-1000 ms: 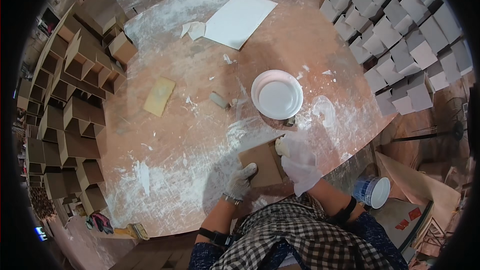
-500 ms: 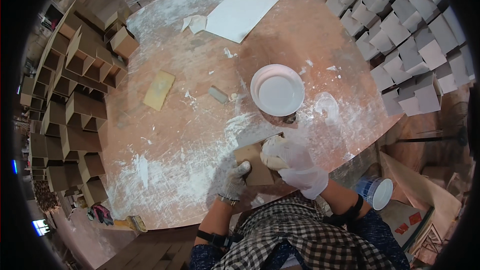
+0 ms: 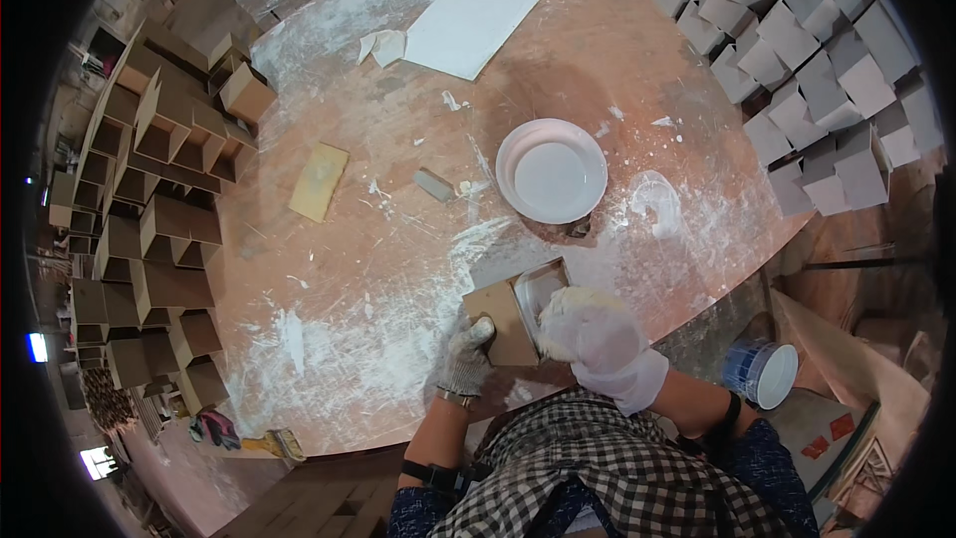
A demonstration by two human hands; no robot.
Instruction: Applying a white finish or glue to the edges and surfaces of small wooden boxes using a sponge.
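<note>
My left hand (image 3: 465,361), in a pale knit glove, grips a small brown board box (image 3: 501,322) at the table's near edge, thumb pressed on its flat face. The box is tilted so that its open hollow, coated whitish inside, faces right. My right hand (image 3: 595,344), wrapped in a glove and a loose translucent plastic cover, is closed at the right rim of that hollow. Whatever its fingers hold, if anything, is hidden. Just beyond stands a white bowl (image 3: 552,171) with whitish liquid in it.
The white-smeared table holds a yellow sponge-like pad (image 3: 319,182), a small grey block (image 3: 434,185) and a white sheet (image 3: 478,22). Stacked brown boxes (image 3: 177,229) line the left edge; whitened boxes (image 3: 827,80) rise at right. A brush (image 3: 274,443) lies near left, a bucket (image 3: 762,375) lower right.
My right hand has drawn back toward me and right, uncovering the box's whitish hollow. The left hand keeps its grip on the box.
</note>
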